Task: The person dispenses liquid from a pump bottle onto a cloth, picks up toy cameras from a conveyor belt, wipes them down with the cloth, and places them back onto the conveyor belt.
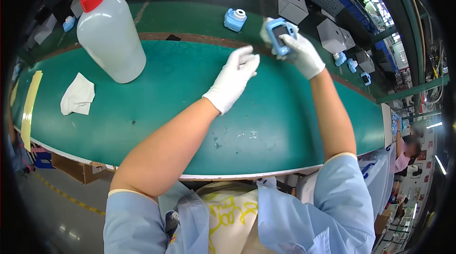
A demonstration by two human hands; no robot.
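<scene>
My right hand (302,54), in a white glove, grips a light blue device (281,34) with a dark screen above the far edge of the green mat. My left hand (235,76), also gloved in white, hovers over the mat's middle with fingers bent and a little apart, holding nothing. Beyond the mat, a blue and white device (235,19) with a round white part sits on the dark green surface between and above my hands.
A large translucent bottle (111,38) with a red top stands at left. Near it lie a white cloth (78,94) and yellow tape (30,109). Gray boxes (292,6) and several blue devices (365,78) are at the back right. Another person (406,152) is at far right.
</scene>
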